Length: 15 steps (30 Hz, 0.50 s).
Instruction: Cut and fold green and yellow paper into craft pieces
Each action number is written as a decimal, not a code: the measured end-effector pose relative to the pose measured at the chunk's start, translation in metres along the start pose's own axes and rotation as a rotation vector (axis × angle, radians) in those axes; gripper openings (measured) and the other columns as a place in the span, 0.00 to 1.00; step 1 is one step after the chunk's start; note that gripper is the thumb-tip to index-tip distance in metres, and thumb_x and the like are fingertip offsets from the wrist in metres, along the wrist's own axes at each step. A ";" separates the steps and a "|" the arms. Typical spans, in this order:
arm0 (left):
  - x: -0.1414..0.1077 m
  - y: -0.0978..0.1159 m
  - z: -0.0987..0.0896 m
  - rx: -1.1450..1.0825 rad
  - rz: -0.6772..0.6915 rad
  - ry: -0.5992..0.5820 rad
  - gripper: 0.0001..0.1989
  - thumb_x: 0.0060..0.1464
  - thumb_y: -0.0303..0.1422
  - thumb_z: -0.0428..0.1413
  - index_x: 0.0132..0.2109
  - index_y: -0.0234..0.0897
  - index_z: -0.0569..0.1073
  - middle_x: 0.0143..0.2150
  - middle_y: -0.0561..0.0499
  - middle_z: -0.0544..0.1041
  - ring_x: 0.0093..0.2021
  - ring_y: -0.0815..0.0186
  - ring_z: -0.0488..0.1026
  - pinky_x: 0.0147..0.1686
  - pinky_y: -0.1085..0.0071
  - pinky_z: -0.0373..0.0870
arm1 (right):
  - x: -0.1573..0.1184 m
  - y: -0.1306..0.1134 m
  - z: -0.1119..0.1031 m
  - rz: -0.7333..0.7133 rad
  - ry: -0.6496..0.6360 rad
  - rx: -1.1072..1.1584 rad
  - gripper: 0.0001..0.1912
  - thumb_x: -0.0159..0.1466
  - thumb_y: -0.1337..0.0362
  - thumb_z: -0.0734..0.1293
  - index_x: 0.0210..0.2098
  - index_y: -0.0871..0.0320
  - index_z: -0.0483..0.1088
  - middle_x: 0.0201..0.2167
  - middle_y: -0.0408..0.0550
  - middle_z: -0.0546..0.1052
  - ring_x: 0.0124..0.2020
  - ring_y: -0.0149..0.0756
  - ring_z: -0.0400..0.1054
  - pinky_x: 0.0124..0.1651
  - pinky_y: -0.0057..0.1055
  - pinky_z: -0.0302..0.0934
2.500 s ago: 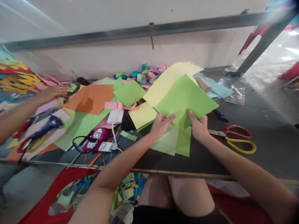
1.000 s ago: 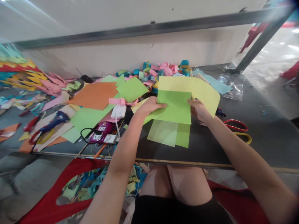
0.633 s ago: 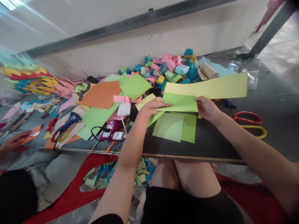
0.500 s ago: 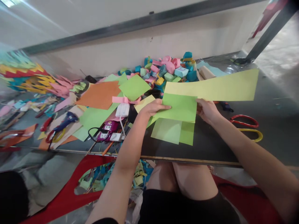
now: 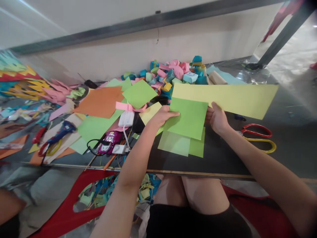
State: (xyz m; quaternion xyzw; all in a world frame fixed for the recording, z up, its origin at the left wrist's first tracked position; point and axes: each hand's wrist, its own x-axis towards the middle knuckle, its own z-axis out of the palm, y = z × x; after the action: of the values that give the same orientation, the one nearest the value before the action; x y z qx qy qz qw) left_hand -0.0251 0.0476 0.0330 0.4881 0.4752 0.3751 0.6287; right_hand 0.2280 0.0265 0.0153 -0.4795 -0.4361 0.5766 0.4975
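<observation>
My left hand [image 5: 163,116] pinches a bright green paper sheet [image 5: 189,117] at its left edge, thumb on top and fingers hidden underneath. A long pale yellow paper strip [image 5: 242,97] lies behind the green sheet and reaches far to the right. At the green sheet's right edge, my right hand [image 5: 218,119] has its thumb raised apart from its fingers, in front of the strip. Its fingertips are close to the green edge; contact is unclear. Below the held sheet, a pale green paper piece [image 5: 174,143] and a darker green piece [image 5: 198,148] overlap on the table.
Scissors with red and yellow handles [image 5: 260,138] lie right of my right arm. Folded coloured paper pieces [image 5: 170,72] are heaped by the wall. To the left are an orange sheet [image 5: 99,102], a purple device [image 5: 110,140] and a blue glue gun [image 5: 61,130]. Another person's hand [image 5: 10,129] shows far left.
The yellow strip's right end has swung downward. My right thumb has lifted away from the green sheet's edge, and that sheet now tilts lower. Another person's hand has appeared at the left.
</observation>
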 end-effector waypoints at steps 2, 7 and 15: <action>0.000 0.000 0.002 0.008 0.018 0.022 0.16 0.38 0.31 0.72 0.37 0.32 0.82 0.35 0.41 0.84 0.32 0.58 0.80 0.38 0.59 0.79 | 0.000 0.002 0.001 0.043 0.022 0.049 0.27 0.54 0.34 0.73 0.27 0.53 0.74 0.22 0.49 0.79 0.27 0.43 0.77 0.31 0.42 0.76; -0.002 0.001 0.010 -0.009 0.045 0.095 0.14 0.39 0.30 0.71 0.37 0.32 0.81 0.37 0.41 0.84 0.33 0.57 0.81 0.40 0.57 0.79 | 0.001 0.008 0.001 -0.036 0.026 -0.105 0.25 0.51 0.41 0.78 0.21 0.54 0.70 0.16 0.41 0.71 0.20 0.32 0.66 0.26 0.33 0.67; -0.002 0.012 0.014 -0.003 -0.146 0.210 0.02 0.46 0.26 0.66 0.31 0.32 0.80 0.29 0.45 0.83 0.28 0.61 0.79 0.38 0.59 0.78 | -0.009 0.006 0.005 -0.215 0.014 -0.385 0.34 0.59 0.33 0.69 0.18 0.54 0.56 0.13 0.35 0.53 0.16 0.23 0.45 0.21 0.28 0.42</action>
State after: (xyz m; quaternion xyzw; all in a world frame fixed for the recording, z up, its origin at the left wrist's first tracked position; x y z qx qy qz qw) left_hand -0.0119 0.0450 0.0462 0.4093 0.5721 0.3780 0.6018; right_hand 0.2231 0.0171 0.0116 -0.5203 -0.5832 0.4231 0.4583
